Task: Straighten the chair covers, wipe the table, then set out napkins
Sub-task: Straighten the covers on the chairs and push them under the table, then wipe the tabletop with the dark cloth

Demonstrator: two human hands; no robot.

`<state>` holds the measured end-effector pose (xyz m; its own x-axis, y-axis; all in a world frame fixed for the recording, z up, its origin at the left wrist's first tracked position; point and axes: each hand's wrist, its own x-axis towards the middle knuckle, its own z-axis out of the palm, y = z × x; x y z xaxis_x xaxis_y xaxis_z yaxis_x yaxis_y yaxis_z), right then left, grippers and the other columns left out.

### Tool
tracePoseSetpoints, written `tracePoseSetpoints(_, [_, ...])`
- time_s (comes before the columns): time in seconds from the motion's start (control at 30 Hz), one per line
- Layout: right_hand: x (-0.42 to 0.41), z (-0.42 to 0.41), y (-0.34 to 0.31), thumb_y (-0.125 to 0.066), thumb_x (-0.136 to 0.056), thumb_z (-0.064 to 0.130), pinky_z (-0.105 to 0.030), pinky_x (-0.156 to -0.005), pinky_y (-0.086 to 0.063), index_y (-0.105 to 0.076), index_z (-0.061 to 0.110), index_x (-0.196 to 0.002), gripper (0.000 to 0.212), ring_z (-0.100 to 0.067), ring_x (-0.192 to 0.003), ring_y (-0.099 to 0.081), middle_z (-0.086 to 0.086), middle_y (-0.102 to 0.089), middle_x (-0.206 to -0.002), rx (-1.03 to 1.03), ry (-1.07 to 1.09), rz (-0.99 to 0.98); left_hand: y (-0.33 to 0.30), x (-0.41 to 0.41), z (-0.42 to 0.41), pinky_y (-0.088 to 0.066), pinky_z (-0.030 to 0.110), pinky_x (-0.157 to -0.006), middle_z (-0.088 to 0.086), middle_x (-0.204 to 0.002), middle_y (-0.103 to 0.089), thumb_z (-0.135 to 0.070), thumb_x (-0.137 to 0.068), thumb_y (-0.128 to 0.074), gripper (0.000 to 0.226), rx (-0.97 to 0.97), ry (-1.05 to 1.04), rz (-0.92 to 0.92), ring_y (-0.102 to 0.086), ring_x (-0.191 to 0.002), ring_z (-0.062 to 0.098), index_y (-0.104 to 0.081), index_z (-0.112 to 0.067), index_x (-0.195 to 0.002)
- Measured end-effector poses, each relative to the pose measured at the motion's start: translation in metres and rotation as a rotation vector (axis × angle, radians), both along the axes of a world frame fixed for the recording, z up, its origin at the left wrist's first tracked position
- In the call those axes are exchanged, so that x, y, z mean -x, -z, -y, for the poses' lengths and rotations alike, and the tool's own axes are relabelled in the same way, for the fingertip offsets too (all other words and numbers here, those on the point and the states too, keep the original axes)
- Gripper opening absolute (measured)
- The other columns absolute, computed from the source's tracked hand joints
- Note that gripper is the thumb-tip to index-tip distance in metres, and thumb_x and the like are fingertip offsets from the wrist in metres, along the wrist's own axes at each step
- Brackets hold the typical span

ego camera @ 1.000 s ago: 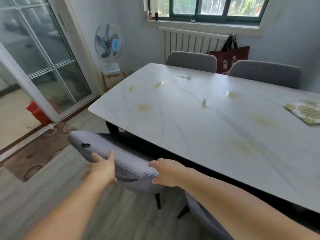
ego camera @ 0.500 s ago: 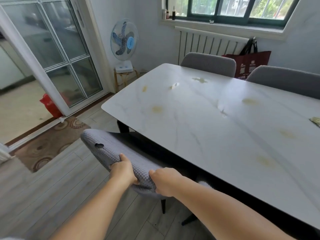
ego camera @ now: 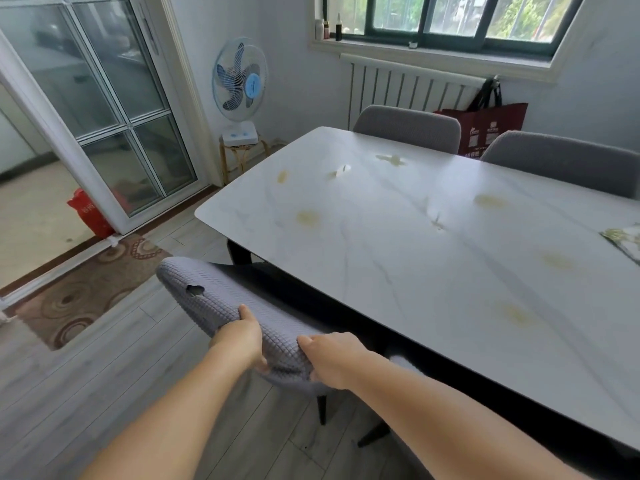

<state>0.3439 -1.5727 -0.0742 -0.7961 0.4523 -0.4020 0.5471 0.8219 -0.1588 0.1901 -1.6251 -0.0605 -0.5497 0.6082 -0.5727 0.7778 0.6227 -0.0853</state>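
Step in hand: straightening the chair cover (ego camera: pixel 221 299) on the near chair, first part of the task by the look of it; table unwiped, no napkins laid out.
Left hand (ego camera: pixel 239 336): grasping the cover at the top edge of the chair back, thumb on top, fingers wrapped underneath.
Right hand (ego camera: pixel 334 358): grasping the same edge just beside the left hand, thumb over the top, fingers curled under the fabric.
How to do it well: pull evenly with both hands so the weave lies square to the chair back; likely better to spread the hands apart along the edge, since both grip the near end and the far end is unheld. Ease the fabric rather than yank it, because of the hole.
Risk: a hard tug could widen the hole (ego camera: pixel 195 289); judgement only.
Chair cover, look: grey, waffle-textured stretch fabric, rounded over the chair back; a small dark hole toward the far end.
Chair cover, place: on the chair pushed in at the near side of the table (ego camera: pixel 398 258), close to its left corner.
Far chairs (ego camera: pixel 408 128): two grey ones across the table; covers look smooth from here.
Table, look: pale marbled top, several yellowish stains (ego camera: pixel 307 218) and a few small scraps.
Napkins (ego camera: pixel 627 239): a patterned piece at the right edge, partly cut off; probably these, cannot be sure.
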Motion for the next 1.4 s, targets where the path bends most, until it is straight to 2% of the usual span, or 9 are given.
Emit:
tracePoseSetpoints(0.13, [-0.028,-0.012,-0.016,-0.067,-0.081,0.045,-0.044,-0.095,-0.045,-0.023,0.019,-0.147,0.084,-0.030,-0.126,-0.045,-0.007,-0.042,-0.143,0.161,0.100,0.055,-0.039,-0.007,-0.011,-0.048,0.032,-0.091,0.005,-0.126,-0.058,-0.016,-0.084,-0.063,0.051,0.155,0.294,-0.204,-0.058,-0.114,0.024,-0.045,-0.007,-0.131])
tracePoseSetpoints(0.33, [-0.130,-0.040,-0.033,-0.053,-0.091,0.032,-0.040,-0.095,-0.044,-0.027,0.024,-0.146,0.061,-0.028,-0.125,-0.045,-0.005,-0.043,-0.140,0.107,0.325,0.005,-0.056,-0.083,-0.077,-0.046,0.033,-0.076,0.005,-0.115,-0.059,-0.013,-0.089,-0.050,0.022,-0.074,0.511,-0.166,-0.058,-0.100,0.027,-0.059,-0.014,-0.109])
tracePoseSetpoints(0.73, [-0.434,-0.079,-0.035,-0.048,-0.096,0.028,-0.033,-0.103,-0.039,-0.046,0.027,-0.136,0.040,-0.021,-0.127,-0.045,0.003,-0.044,-0.141,0.024,1.048,0.080,-0.036,-0.323,-0.164,-0.043,0.030,-0.076,0.002,-0.128,-0.044,-0.035,-0.092,-0.051,0.039,-0.187,0.932,0.231,-0.054,-0.100,0.022,-0.051,-0.016,-0.126])
tracePoseSetpoints(0.83, [-0.495,-0.082,-0.028,-0.047,-0.095,0.021,-0.031,-0.080,-0.046,-0.060,0.036,-0.089,0.021,-0.026,-0.106,-0.056,0.011,-0.057,-0.099,0.015,1.088,0.029,-0.027,-0.381,-0.182,-0.044,0.032,-0.080,0.002,-0.128,-0.044,-0.034,-0.092,-0.051,0.039,-0.164,0.995,0.272,-0.054,-0.108,0.024,-0.052,-0.016,-0.126])
tracePoseSetpoints(0.9, [-0.527,-0.086,-0.018,-0.047,-0.095,0.023,-0.034,-0.086,-0.046,-0.063,0.030,-0.096,0.018,-0.023,-0.109,-0.054,0.007,-0.058,-0.107,-0.040,1.135,-0.001,-0.021,-0.417,-0.192,-0.045,0.033,-0.088,0.003,-0.130,-0.045,-0.033,-0.093,-0.051,0.039,-0.137,1.057,0.296,-0.051,-0.115,0.025,-0.050,-0.016,-0.128])
tracePoseSetpoints(1.03, [-0.577,-0.096,0.013,-0.042,-0.097,0.038,-0.033,-0.115,-0.022,-0.032,0.027,-0.145,0.050,-0.018,-0.143,-0.019,0.000,-0.025,-0.154,-0.045,1.208,-0.002,-0.004,-0.490,-0.210,-0.038,0.041,-0.106,0.001,-0.144,-0.037,-0.034,-0.094,-0.050,0.049,-0.051,1.188,0.391,-0.038,-0.132,0.024,-0.038,-0.022,-0.141])
tracePoseSetpoints(1.1, [-0.593,-0.100,0.029,-0.034,-0.093,0.058,-0.036,-0.118,-0.009,-0.017,0.034,-0.149,0.063,-0.018,-0.146,-0.003,0.000,-0.009,-0.159,-0.022,1.150,0.054,0.005,-0.523,-0.214,-0.035,0.042,-0.108,-0.001,-0.150,-0.031,-0.033,-0.094,-0.049,0.052,-0.050,1.259,0.443,-0.033,-0.136,0.022,-0.035,-0.021,-0.142])
tracePoseSetpoints(1.2, [-0.601,-0.105,0.054,0.011,-0.061,0.088,-0.041,-0.116,0.011,0.005,0.045,-0.146,0.096,-0.016,-0.144,0.018,0.005,0.013,-0.158,-0.017,1.051,0.095,0.017,-0.561,-0.218,-0.032,0.040,-0.110,-0.002,-0.151,-0.029,-0.034,-0.094,-0.048,0.052,-0.085,1.362,0.506,-0.023,-0.141,0.017,-0.036,-0.015,-0.141])
tracePoseSetpoints(1.4, [-0.605,-0.139,0.083,0.038,-0.055,0.076,-0.043,-0.109,0.024,0.023,0.044,-0.137,0.089,-0.011,-0.134,0.035,0.007,0.024,-0.155,-0.110,1.103,0.010,0.055,-0.601,-0.240,-0.003,0.036,-0.120,-0.002,-0.159,-0.003,-0.054,-0.096,-0.025,0.068,-0.069,1.354,0.554,0.004,-0.146,0.013,-0.011,-0.014,-0.150])
